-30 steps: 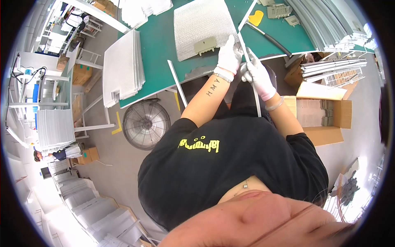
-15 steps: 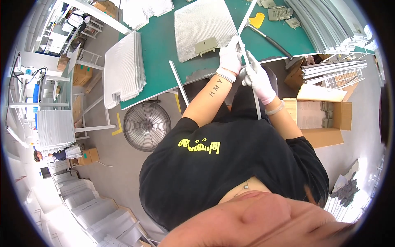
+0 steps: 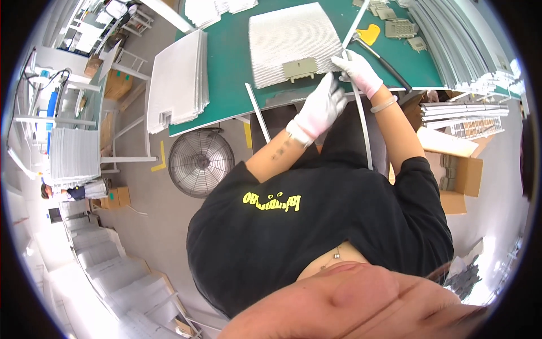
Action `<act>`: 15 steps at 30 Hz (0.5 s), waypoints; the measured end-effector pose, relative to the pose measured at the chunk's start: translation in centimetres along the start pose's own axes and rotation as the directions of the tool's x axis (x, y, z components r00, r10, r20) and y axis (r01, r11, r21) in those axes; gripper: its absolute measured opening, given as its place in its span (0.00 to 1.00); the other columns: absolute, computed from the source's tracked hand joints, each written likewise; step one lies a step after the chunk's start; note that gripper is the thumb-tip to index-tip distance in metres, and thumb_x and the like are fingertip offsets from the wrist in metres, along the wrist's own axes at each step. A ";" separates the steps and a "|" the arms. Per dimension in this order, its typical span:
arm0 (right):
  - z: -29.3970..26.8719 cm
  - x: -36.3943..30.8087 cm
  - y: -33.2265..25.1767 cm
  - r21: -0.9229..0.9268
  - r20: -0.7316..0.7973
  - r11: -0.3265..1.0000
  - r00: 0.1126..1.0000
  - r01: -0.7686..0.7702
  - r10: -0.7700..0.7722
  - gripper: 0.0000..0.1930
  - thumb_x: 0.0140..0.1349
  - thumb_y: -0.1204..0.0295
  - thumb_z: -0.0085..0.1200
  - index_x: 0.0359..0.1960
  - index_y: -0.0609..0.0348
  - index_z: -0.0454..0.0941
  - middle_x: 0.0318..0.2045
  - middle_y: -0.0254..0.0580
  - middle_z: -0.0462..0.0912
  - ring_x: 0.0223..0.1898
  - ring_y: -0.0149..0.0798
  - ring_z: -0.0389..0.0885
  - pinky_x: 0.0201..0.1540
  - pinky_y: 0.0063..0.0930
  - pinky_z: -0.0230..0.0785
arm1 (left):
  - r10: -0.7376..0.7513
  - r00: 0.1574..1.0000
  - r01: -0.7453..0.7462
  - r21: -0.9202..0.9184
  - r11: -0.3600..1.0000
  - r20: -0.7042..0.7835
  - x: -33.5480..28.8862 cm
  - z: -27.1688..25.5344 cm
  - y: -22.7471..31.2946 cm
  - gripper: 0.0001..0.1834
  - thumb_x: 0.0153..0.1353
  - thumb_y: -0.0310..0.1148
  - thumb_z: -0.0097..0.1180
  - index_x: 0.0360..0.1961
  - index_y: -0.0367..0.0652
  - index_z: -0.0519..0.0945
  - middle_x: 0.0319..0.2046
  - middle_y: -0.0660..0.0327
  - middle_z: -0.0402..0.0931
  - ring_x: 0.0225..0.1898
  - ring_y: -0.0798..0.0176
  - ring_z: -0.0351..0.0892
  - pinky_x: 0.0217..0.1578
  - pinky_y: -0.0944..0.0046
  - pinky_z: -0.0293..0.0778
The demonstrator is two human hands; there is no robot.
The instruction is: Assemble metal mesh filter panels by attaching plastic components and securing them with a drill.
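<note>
A long, thin white strip [image 3: 361, 124] runs from the table toward my lap. My right hand [image 3: 358, 73], in a white glove, is closed on it; the strip changes direction there, and whether it is one bent piece or two cannot be told. My left hand [image 3: 319, 110], also gloved, hangs just left of the strip, fingers stretched out and holding nothing visible. Beyond my hands lies a whitish mesh panel [image 3: 291, 34] on the green table [image 3: 228, 68]. A beige plastic plate [image 3: 299, 69] with small tabs sits at its near edge.
A stack of mesh sheets [image 3: 178, 79] lies at the table's left. To the right are a hammer [image 3: 389, 68], a yellow piece [image 3: 369, 35] and beige plastic parts [image 3: 400, 28]. Long strips [image 3: 446, 45] are piled far right. A floor fan [image 3: 201, 163] stands below left.
My left hand has let go of the strip and drawn back toward me. My right hand has moved up along the strip to the bend. The view has shifted slightly.
</note>
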State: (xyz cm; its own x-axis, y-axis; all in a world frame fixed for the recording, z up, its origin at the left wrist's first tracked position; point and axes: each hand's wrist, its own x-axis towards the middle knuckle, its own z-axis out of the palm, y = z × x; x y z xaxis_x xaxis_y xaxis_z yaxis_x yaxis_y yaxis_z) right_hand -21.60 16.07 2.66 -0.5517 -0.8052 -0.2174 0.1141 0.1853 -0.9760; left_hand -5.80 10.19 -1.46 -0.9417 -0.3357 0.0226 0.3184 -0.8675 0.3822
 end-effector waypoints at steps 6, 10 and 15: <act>-1.0 0.6 1.1 0.310 0.157 0.951 0.987 -0.020 -0.030 0.08 0.69 0.66 0.56 0.37 0.54 0.71 0.24 0.24 0.67 0.20 0.20 0.65 0.28 0.20 0.70 | 0.656 0.546 -0.011 0.787 -0.616 0.521 -6.0 -3.9 14.2 0.17 0.71 0.33 0.47 0.52 0.32 0.78 0.50 0.45 0.78 0.51 0.42 0.77 0.56 0.52 0.71; -0.1 0.8 0.7 0.280 0.157 0.959 0.984 0.037 -0.084 0.09 0.69 0.65 0.55 0.38 0.55 0.70 0.23 0.27 0.67 0.20 0.22 0.64 0.31 0.22 0.72 | 0.493 0.870 0.065 0.993 -0.101 -0.007 -5.6 -8.6 18.1 0.22 0.73 0.37 0.44 0.61 0.32 0.71 0.54 0.48 0.77 0.56 0.44 0.76 0.58 0.50 0.72; -1.0 -1.2 0.4 0.234 0.062 0.953 0.976 0.191 -0.211 0.10 0.70 0.64 0.54 0.36 0.56 0.70 0.24 0.30 0.70 0.23 0.25 0.69 0.37 0.27 0.74 | 0.249 0.968 -0.147 0.745 0.650 -0.027 -5.2 -1.1 16.6 0.27 0.69 0.29 0.52 0.66 0.33 0.62 0.57 0.52 0.75 0.57 0.56 0.77 0.59 0.54 0.75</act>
State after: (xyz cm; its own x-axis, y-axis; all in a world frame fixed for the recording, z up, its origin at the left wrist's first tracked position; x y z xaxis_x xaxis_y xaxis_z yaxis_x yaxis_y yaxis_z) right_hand -21.71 17.66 2.55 -0.5109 -0.8596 -0.0070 0.1963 -0.1087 -0.9745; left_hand 4.46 -2.88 3.77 -0.8293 -0.5511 0.0925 0.2644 -0.2411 0.9338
